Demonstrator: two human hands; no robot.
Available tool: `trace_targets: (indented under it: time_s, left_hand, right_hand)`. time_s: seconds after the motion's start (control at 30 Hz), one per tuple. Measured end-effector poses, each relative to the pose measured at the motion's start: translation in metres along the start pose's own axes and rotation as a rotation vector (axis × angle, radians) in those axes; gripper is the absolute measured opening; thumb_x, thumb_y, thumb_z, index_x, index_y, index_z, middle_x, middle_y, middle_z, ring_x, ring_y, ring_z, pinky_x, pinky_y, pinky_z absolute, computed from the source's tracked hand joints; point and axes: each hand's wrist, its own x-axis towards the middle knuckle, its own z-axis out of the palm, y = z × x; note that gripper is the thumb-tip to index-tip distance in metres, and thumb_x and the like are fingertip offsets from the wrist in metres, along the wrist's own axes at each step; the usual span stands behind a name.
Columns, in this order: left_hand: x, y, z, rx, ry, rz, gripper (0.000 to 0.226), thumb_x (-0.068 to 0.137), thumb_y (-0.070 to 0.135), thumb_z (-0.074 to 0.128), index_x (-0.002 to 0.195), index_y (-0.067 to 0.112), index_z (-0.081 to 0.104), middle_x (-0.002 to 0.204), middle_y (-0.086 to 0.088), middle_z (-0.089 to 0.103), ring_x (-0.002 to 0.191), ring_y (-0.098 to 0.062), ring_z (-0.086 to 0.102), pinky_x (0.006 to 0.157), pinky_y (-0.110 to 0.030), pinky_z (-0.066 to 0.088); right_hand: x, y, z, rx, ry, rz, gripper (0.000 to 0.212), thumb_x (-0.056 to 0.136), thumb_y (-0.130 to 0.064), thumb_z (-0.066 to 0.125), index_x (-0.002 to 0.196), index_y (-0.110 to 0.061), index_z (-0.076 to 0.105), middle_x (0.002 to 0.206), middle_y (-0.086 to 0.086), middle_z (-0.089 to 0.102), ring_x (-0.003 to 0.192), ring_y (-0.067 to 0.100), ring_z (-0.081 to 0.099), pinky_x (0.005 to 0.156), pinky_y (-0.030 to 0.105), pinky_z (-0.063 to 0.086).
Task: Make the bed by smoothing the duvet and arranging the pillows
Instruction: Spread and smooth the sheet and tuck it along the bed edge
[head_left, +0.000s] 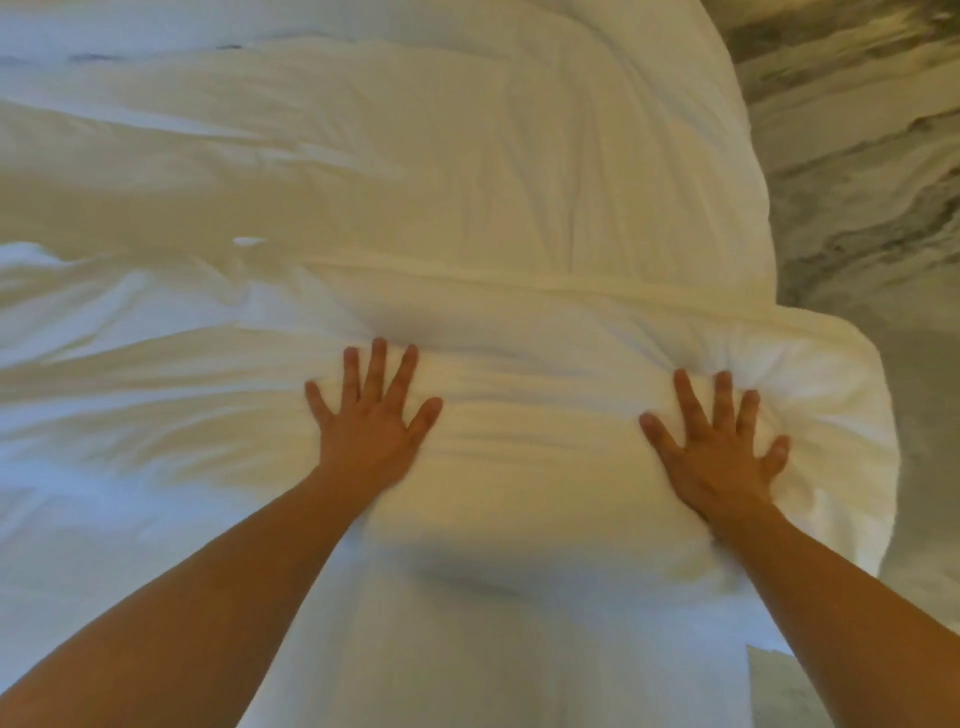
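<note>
Duvet (467, 182), white and creased, spread over the bed and filling nearly the whole head view. Its right edge drops beside a floor (857, 156) marbled in grey and cream. A long fold (519, 283) runs crosswise through the middle of the cloth. Nearer the viewer, the padding swells into a thick rounded corner (852, 374) at the right side.

The left grip (371, 421), a bare hand, lies palm down on the duvet just below the fold, left of centre. Its fingers (378, 364) are straight and fanned apart, and the thumb is splayed toward the other hand. The right grip (719, 452) lies palm down on the same swollen portion, close to the rounded corner. Its fingers (722, 395) are likewise straight and spread, pinching nothing. Shallow wrinkles radiate from under both palms, and the cloth dips where the right palm presses. The two grips are well apart, with a smooth band of duvet between them.

Both bare forearms enter from the lower edge, the left forearm (208, 597) from the lower left corner and the right forearm (857, 597) from the lower right. Broad soft ridges cross the far and left parts of the duvet, where the picture is blurred. Whether a pillow lies beneath the swollen portion cannot be told.
</note>
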Motion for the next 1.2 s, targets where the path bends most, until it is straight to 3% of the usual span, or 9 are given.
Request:
trace_targets:
  time_s: [0.23,0.4,0.6,0.77,0.87,0.93,1.07,1.13,1.2]
  left_hand:
    - [0.000,-0.025,-0.015,-0.139,-0.140,0.168,0.065,0.097,0.070,0.009,0.158,0.050,-0.005,0.169,0.017,-0.015,0.156,-0.015,-0.018,0.121,-0.060,-0.009]
    - [0.000,-0.088,-0.049,-0.170,-0.111,0.295,0.065,0.099,0.067,0.014,0.160,0.046,0.007,0.171,0.015,-0.002,0.156,-0.007,-0.011,0.124,-0.044,-0.003]
    - [0.039,-0.183,-0.103,-0.137,0.057,0.214,0.072,0.096,0.067,0.009,0.161,0.036,0.015,0.170,0.011,0.011,0.156,-0.008,0.005,0.122,-0.043,0.008]
    - [0.087,-0.275,-0.141,-0.171,0.240,0.086,0.054,0.107,0.047,0.030,0.157,0.026,0.032,0.165,0.001,0.029,0.153,-0.018,0.023,0.119,-0.047,0.019]
    - [0.123,-0.341,-0.155,-0.178,0.247,-0.008,0.048,0.108,0.038,0.033,0.152,0.021,0.041,0.156,-0.007,0.045,0.146,-0.026,0.038,0.116,-0.048,0.026]
    - [0.148,-0.387,-0.157,-0.113,0.139,-0.024,0.051,0.106,0.043,0.032,0.153,0.024,0.039,0.155,-0.007,0.046,0.146,-0.024,0.037,0.117,-0.047,0.023]
    - [0.188,-0.462,-0.143,0.155,-0.101,0.105,0.085,0.091,0.082,0.016,0.158,0.031,0.024,0.163,0.004,0.032,0.154,-0.013,0.018,0.122,-0.051,0.002]
    - [0.198,-0.481,-0.141,0.220,-0.084,0.202,0.094,0.085,0.089,0.009,0.152,0.029,0.036,0.154,0.002,0.046,0.148,-0.016,0.033,0.121,-0.052,0.004]
    - [0.202,-0.491,-0.143,0.219,-0.040,0.267,0.098,0.082,0.090,0.004,0.137,0.024,0.051,0.132,-0.002,0.061,0.129,-0.022,0.052,0.113,-0.049,0.021]
  right_hand:
    - [-0.014,-0.042,-0.029,-0.050,-0.069,0.149,0.074,0.090,-0.081,0.019,0.155,-0.055,-0.007,0.171,-0.007,-0.010,0.158,0.028,-0.006,0.119,0.068,0.007]
    - [-0.055,-0.137,-0.033,-0.020,0.116,-0.041,0.070,0.095,-0.071,0.019,0.160,-0.047,0.008,0.172,-0.006,0.004,0.158,0.020,0.006,0.120,0.054,0.014]
    - [-0.042,-0.292,-0.029,0.040,0.127,-0.300,0.063,0.103,-0.062,0.024,0.161,-0.040,0.017,0.172,-0.008,0.009,0.158,0.015,0.005,0.120,0.049,0.013]
    - [-0.020,-0.403,-0.031,0.081,0.141,-0.462,0.058,0.106,-0.056,0.023,0.159,-0.033,0.029,0.169,-0.006,0.022,0.157,0.017,0.013,0.120,0.049,0.016]
    - [-0.008,-0.459,-0.028,0.068,0.154,-0.495,0.056,0.107,-0.054,0.023,0.156,-0.031,0.035,0.167,-0.005,0.030,0.156,0.019,0.019,0.119,0.049,0.020]
    - [0.005,-0.494,-0.025,0.063,0.150,-0.493,0.055,0.107,-0.054,0.023,0.152,-0.030,0.043,0.160,-0.003,0.041,0.152,0.021,0.030,0.116,0.048,0.025]
    - [0.024,-0.546,-0.005,0.083,0.041,-0.396,0.065,0.102,-0.066,0.021,0.143,-0.028,0.053,0.142,-0.001,0.060,0.136,0.024,0.050,0.106,0.047,0.031]
    - [0.017,-0.558,0.009,-0.006,0.036,-0.317,0.092,0.088,-0.083,0.004,0.135,-0.025,0.058,0.130,0.002,0.065,0.125,0.026,0.058,0.102,0.047,0.035]
    - [0.001,-0.562,0.019,-0.083,0.137,-0.272,0.110,0.073,-0.091,-0.016,0.100,-0.020,0.064,0.099,0.002,0.066,0.102,0.029,0.063,0.093,0.045,0.039]
